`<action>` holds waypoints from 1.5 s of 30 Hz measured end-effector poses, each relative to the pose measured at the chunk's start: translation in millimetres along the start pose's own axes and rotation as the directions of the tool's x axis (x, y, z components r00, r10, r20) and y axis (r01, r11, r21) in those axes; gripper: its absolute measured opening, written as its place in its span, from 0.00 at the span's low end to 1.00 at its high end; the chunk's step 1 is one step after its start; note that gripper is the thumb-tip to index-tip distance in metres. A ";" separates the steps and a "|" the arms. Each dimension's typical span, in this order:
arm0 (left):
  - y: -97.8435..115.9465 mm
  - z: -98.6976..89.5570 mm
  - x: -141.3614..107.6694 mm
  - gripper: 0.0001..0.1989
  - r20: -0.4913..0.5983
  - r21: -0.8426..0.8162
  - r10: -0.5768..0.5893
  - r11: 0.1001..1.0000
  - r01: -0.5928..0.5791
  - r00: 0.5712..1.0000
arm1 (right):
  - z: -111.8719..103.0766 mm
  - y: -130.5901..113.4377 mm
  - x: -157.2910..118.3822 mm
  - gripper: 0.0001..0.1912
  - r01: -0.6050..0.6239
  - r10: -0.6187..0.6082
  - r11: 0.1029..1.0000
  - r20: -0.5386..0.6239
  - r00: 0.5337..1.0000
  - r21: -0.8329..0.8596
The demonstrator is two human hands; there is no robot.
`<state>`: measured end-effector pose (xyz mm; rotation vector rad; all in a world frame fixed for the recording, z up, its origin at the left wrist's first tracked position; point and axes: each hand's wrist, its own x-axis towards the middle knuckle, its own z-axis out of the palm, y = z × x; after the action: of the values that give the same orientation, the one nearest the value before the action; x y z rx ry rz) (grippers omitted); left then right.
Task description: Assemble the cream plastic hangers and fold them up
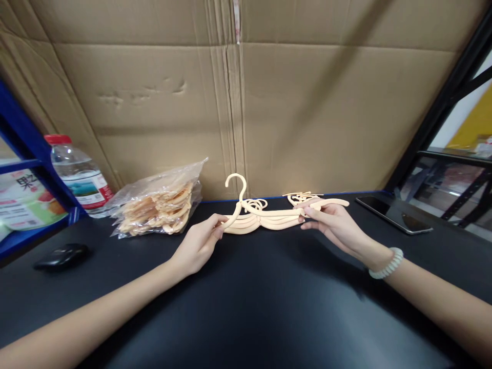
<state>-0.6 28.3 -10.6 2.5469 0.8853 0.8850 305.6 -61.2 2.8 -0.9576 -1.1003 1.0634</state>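
A cream plastic clothes hanger [277,212] is held just above the dark table, its hook pointing up and its long bar stretching to the right. My left hand [202,243] pinches the hanger's left arm between thumb and fingers. Farther right, my right hand [338,225] has its fingers closed on the right part, with a curved end sticking out beyond them. More cream hangers [242,225] lie stacked on the table behind the held one, partly covered by it. Behind my right hand sits a small heap of thin cream pieces [302,198], whose kind I cannot make out.
A clear plastic bag [161,205] of cream hangers lies left of my hands. Beyond it stands a large water bottle [82,177] with a red cap. A black mouse [63,256] is at left, a phone [394,215] at right. Cardboard [307,102] walls off the back.
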 end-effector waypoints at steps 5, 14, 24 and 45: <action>0.9 -1.7 0.2 0.10 -0.012 0.021 -0.013 1.000 0.013 1.000 | -15.3 -6.9 7.0 0.07 0.098 -0.096 0.995 -0.069 0.993 0.027; 22.5 -28.1 5.2 0.10 0.201 0.166 0.018 0.985 -0.053 0.979 | -55.5 -31.8 15.0 0.13 -0.151 0.177 0.925 0.044 0.983 -0.349; 30.1 -26.6 0.0 0.07 0.468 0.128 0.202 0.948 -0.292 0.860 | -74.3 -32.7 18.6 0.15 0.062 0.399 0.504 0.296 0.868 -0.862; 26.9 -14.3 -4.8 0.27 0.353 0.231 0.198 0.929 -0.290 0.914 | 2.3 -14.8 -16.8 0.32 0.511 0.069 0.353 0.566 0.821 -0.784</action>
<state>-0.5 5.8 10.5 2.9826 0.6316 0.3961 304.0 -80.7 13.9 -1.3365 -2.3836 0.3329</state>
